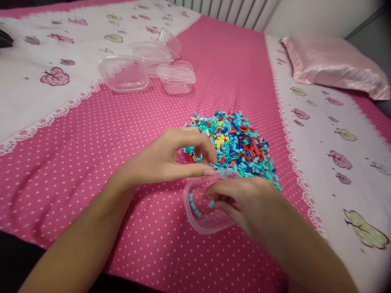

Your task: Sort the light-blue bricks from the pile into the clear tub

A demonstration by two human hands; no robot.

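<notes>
A clear plastic container (191,221) sits on the bed in front of me, with a short row of light blue toy bricks (194,206) along its left side. My right hand (241,199) reaches over it, fingers pinched, with a light blue toy brick (211,203) at the fingertips. Above the container's far rim, my left hand (180,154) is curved, its thumb and fingers slightly apart, and I see nothing held in it. Just beyond both hands lies a heap of small toy bricks (241,142) in light blue, dark blue, red, green and yellow.
Several more clear plastic containers (124,89) stand farther back on the pink dotted bedcover (146,118). A pink satin pillow (332,63) lies at the far right. White bars (227,12) edge the far end, and a dark object (5,39) shows at the left edge.
</notes>
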